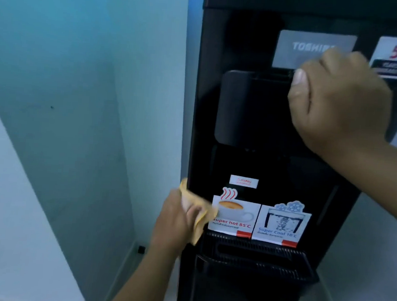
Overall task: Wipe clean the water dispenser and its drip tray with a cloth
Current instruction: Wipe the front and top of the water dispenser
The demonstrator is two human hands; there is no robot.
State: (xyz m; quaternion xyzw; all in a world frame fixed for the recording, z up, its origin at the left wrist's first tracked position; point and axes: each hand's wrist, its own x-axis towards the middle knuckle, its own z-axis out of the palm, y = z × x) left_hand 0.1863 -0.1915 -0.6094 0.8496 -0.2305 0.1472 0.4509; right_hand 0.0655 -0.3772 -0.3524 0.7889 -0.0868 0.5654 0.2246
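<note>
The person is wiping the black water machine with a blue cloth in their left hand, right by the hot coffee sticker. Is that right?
Nearly. The cloth is yellow, not blue; the head view shows it. The left hand does hold it against the black water dispenser, right by the hot coffee sticker.

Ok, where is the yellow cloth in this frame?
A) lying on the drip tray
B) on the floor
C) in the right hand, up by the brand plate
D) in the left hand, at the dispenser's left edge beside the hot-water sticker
D: the left hand grips the yellow cloth against the dispenser, beside the Super hot sticker and above the drip tray.
</note>
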